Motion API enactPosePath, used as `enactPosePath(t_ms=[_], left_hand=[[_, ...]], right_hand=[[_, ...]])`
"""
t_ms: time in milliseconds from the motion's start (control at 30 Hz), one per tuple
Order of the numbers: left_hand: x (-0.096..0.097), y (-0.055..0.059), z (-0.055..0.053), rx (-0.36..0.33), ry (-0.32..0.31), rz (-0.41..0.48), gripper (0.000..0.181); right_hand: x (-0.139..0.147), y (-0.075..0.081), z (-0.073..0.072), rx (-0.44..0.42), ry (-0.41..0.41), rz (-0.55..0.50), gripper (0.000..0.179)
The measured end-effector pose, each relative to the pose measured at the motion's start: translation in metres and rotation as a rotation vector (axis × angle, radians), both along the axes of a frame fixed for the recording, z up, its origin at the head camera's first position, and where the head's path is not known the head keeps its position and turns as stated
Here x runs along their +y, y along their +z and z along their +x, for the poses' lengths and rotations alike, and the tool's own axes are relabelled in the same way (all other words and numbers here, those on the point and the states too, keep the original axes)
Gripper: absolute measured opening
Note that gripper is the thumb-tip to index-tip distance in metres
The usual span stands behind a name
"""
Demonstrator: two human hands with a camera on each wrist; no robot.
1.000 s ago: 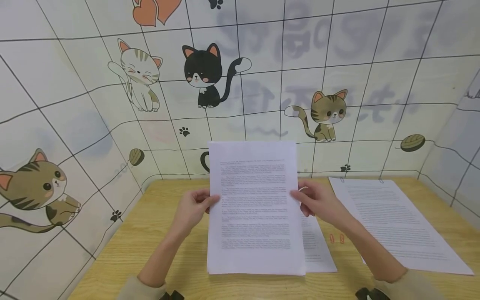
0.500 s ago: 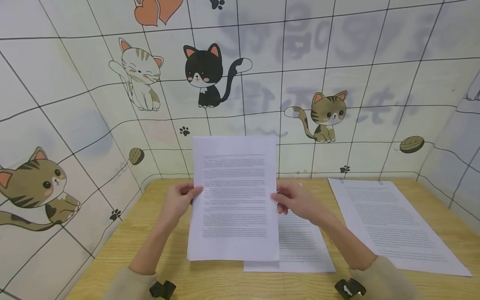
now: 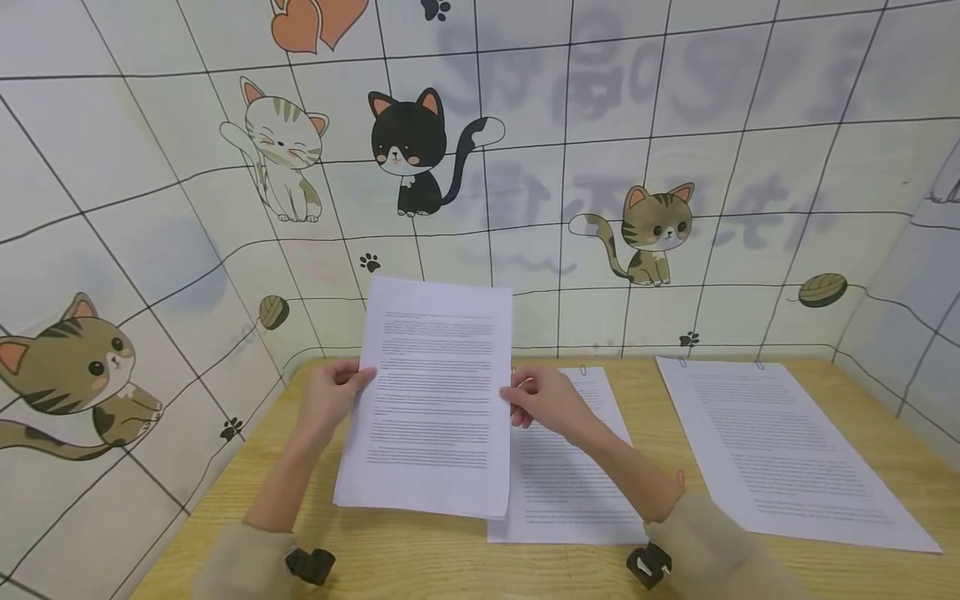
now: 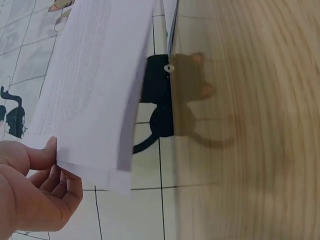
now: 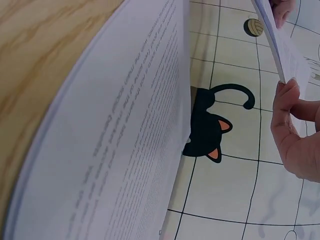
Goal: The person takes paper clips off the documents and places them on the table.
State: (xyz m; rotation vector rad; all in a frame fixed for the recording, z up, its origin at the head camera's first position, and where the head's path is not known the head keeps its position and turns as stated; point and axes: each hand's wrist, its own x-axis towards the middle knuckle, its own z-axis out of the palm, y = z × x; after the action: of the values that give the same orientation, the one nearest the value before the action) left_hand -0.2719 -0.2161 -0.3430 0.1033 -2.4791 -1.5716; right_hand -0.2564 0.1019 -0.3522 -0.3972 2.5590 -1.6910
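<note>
A stack of printed paper sheets is held upright, a little tilted, above the left part of the table. My left hand pinches its left edge, thumb in front and fingers behind. On the opposite edge my right hand pinches the sheets the same way. In the left wrist view the thumb of my left hand presses on the paper stack, whose lower sheets fan slightly. Behind and to the right, a second printed stack lies on the table, partly covered, with paper clips at its top edge.
A third printed stack lies at the right on the wooden table, held by clips along its top. A red paper clip shows beside the right forearm. A wall with cat drawings stands behind the table.
Both hands have carried the held stack to the left and tilted it slightly, uncovering more of the clipped stack beneath. My right forearm now hides most of the red clips.
</note>
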Motion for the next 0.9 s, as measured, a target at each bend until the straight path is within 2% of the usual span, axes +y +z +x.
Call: enactPosePath(t_ms=[200, 300, 500, 700, 900], left_hand=[[-0.013, -0.004, -0.006, 0.013, 0.028, -0.056, 0.03], [-0.02, -0.007, -0.01, 0.021, 0.045, -0.09, 0.028], [-0.034, -0.01, -0.014, 0.01, 0.032, -0.123, 0.025], [-0.043, -0.015, -0.016, -0.049, 0.042, -0.177, 0.03], [-0.05, -0.018, -0.019, -0.101, 0.03, -0.19, 0.032]], right_hand=[[-0.019, -0.005, -0.011, -0.093, -0.024, -0.145, 0.015], [-0.027, -0.007, -0.016, -0.134, -0.016, -0.179, 0.015], [-0.044, -0.011, -0.021, -0.179, 0.016, -0.139, 0.014], [-0.061, -0.017, -0.025, -0.231, 0.029, -0.105, 0.012], [-0.075, -0.023, -0.025, -0.252, 0.039, -0.071, 0.007]])
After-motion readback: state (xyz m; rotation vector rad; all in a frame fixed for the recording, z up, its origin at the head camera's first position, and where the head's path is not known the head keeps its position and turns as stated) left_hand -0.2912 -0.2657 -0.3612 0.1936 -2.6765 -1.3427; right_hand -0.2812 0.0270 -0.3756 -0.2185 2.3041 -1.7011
